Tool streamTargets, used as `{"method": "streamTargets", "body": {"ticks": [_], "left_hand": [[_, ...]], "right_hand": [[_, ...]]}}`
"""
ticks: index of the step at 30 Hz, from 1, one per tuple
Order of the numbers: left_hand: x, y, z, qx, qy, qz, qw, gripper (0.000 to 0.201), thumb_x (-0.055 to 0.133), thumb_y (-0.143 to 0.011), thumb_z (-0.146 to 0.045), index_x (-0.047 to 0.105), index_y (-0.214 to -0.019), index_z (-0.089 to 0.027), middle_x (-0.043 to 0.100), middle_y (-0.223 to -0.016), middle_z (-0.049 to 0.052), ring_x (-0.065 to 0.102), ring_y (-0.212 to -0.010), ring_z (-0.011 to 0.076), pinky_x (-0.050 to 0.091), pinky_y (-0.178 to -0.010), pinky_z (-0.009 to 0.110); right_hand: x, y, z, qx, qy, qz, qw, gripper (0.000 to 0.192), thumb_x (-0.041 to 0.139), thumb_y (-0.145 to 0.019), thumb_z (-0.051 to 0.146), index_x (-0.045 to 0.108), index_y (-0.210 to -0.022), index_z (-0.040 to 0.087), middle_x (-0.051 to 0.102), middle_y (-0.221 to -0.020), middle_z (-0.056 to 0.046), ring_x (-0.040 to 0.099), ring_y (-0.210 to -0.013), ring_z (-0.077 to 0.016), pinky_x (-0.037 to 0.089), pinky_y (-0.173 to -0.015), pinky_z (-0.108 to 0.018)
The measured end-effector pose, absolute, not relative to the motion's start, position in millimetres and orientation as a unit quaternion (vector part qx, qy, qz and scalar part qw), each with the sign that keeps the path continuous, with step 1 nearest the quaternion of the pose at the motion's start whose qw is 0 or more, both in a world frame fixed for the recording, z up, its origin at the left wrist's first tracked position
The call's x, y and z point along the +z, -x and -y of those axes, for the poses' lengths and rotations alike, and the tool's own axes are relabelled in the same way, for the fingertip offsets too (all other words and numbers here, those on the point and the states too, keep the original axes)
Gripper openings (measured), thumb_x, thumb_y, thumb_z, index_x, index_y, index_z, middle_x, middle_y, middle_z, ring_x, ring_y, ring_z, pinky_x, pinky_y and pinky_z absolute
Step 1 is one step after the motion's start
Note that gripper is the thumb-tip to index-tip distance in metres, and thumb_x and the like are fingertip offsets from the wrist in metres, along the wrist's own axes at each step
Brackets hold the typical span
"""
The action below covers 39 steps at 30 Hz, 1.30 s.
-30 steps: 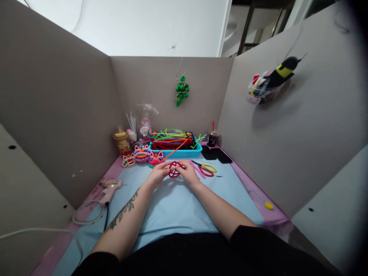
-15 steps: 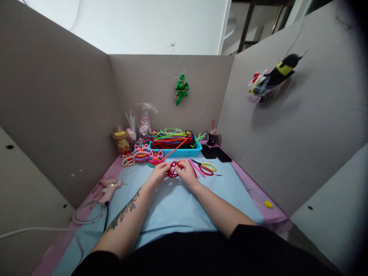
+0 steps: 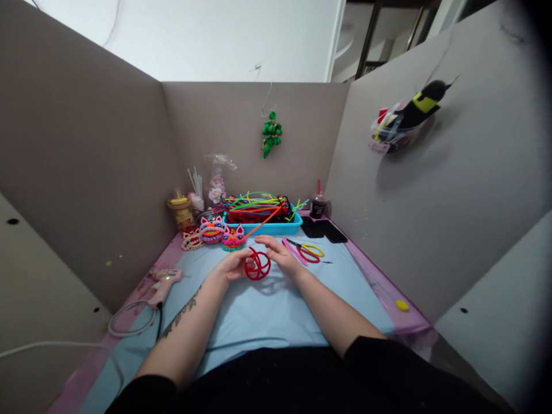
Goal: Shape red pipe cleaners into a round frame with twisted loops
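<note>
My left hand (image 3: 232, 265) holds a round red pipe-cleaner frame (image 3: 257, 265) above the light blue mat (image 3: 259, 310). The frame is a ring with crossed strands inside it. My right hand (image 3: 282, 256) sits just right of the frame, fingers spread and loose, touching or nearly touching its upper edge. An orange pipe cleaner (image 3: 261, 225) slants from the blue tray (image 3: 263, 229) down toward my hands.
Scissors with red and yellow handles (image 3: 308, 251) and pink stems lie right of my hands. Finished cat-face crafts (image 3: 212, 230) stand by the tray. A pink glue gun (image 3: 166, 282) with its cord lies at left. Two black phones (image 3: 323, 230) and a cup (image 3: 318, 206) sit at back right. Cardboard walls enclose the table.
The red frame has been turned and lowered toward me, now showing as a full ring. My right hand has let go of it and opened; my left hand keeps hold.
</note>
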<state>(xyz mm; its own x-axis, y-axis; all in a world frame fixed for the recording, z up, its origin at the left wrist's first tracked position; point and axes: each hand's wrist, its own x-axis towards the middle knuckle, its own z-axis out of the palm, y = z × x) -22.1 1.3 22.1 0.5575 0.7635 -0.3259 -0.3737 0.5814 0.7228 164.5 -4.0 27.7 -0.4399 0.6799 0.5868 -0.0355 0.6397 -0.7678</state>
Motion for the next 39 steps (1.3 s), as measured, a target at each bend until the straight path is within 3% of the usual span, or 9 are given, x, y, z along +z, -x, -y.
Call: {"method": "streamTargets", "body": {"ticks": [3, 12, 17, 26, 32, 36, 39], "left_hand": [[21.9, 19.0, 1.4, 0.344, -0.311, -0.339, 0.818, 0.003, 0.055, -0.071, -0.013, 0.053, -0.069, -0.013, 0.039, -0.046, -0.005, 0.039, -0.040, 0.0061, 0.034, -0.045, 0.018], [20.4, 20.9, -1.6, 0.319, -0.341, -0.310, 0.828, 0.002, 0.054, -0.069, -0.015, 0.053, -0.068, -0.013, 0.033, -0.046, -0.006, 0.035, -0.041, 0.0060, 0.032, -0.046, 0.020], [20.6, 20.8, -1.8, 0.313, -0.334, -0.314, 0.832, 0.003, 0.053, -0.070, -0.016, 0.052, -0.070, -0.013, 0.030, -0.045, -0.007, 0.034, -0.040, 0.0067, 0.034, -0.045, 0.021], [19.7, 18.4, 0.3, 0.320, -0.352, -0.360, 0.803, 0.005, 0.056, -0.068, -0.014, 0.051, -0.069, -0.012, 0.033, -0.044, -0.007, 0.033, -0.037, 0.0043, 0.027, -0.040, 0.016], [21.1, 23.7, -1.9, 0.321, -0.343, -0.349, 0.811, 0.008, 0.052, -0.070, -0.015, 0.048, -0.063, -0.014, 0.030, -0.043, -0.007, 0.033, -0.037, 0.0060, 0.031, -0.041, 0.019], [21.9, 26.4, -3.5, 0.325, -0.334, -0.330, 0.821, 0.010, 0.053, -0.069, -0.015, 0.047, -0.062, -0.014, 0.030, -0.042, -0.007, 0.031, -0.035, 0.0055, 0.030, -0.039, 0.018], [22.3, 26.8, -3.9, 0.335, -0.332, -0.333, 0.817, 0.014, 0.054, -0.070, -0.016, 0.047, -0.058, -0.015, 0.032, -0.041, -0.007, 0.035, -0.036, 0.0062, 0.039, -0.045, 0.022]], "right_hand": [[27.8, -161.4, 7.3, 0.353, 0.201, 0.802, 0.439, 0.037, 0.041, -0.086, 0.047, 0.061, -0.107, 0.025, 0.051, -0.123, -0.005, 0.042, -0.118, -0.0198, 0.028, -0.102, -0.037], [25.5, -162.0, 2.9, 0.313, 0.239, 0.806, 0.443, 0.025, 0.043, -0.086, 0.036, 0.063, -0.087, 0.021, 0.058, -0.107, -0.006, 0.051, -0.105, -0.0192, 0.036, -0.095, -0.037], [24.7, -161.5, -0.7, 0.283, 0.238, 0.825, 0.428, 0.020, 0.044, -0.084, 0.030, 0.061, -0.085, 0.021, 0.061, -0.090, -0.004, 0.055, -0.090, -0.0178, 0.041, -0.087, -0.035], [20.5, -161.7, -1.6, 0.230, 0.243, 0.845, 0.416, 0.028, 0.048, -0.074, 0.011, 0.064, -0.093, 0.023, 0.062, -0.100, -0.004, 0.053, -0.101, -0.0190, 0.037, -0.093, -0.039], [21.5, -165.7, -3.6, 0.243, 0.275, 0.813, 0.453, 0.018, 0.053, -0.076, 0.019, 0.068, -0.086, 0.023, 0.063, -0.084, -0.004, 0.057, -0.084, -0.0175, 0.043, -0.081, -0.034], [17.9, -164.2, -6.6, 0.305, 0.305, 0.782, 0.450, 0.017, 0.056, -0.076, 0.027, 0.070, -0.085, 0.021, 0.064, -0.079, -0.004, 0.058, -0.077, -0.0166, 0.044, -0.073, -0.030], [13.5, -161.7, -9.3, 0.380, 0.331, 0.740, 0.445, 0.019, 0.058, -0.074, 0.032, 0.069, -0.079, 0.017, 0.064, -0.075, -0.003, 0.058, -0.071, -0.0157, 0.044, -0.068, -0.028]]}}
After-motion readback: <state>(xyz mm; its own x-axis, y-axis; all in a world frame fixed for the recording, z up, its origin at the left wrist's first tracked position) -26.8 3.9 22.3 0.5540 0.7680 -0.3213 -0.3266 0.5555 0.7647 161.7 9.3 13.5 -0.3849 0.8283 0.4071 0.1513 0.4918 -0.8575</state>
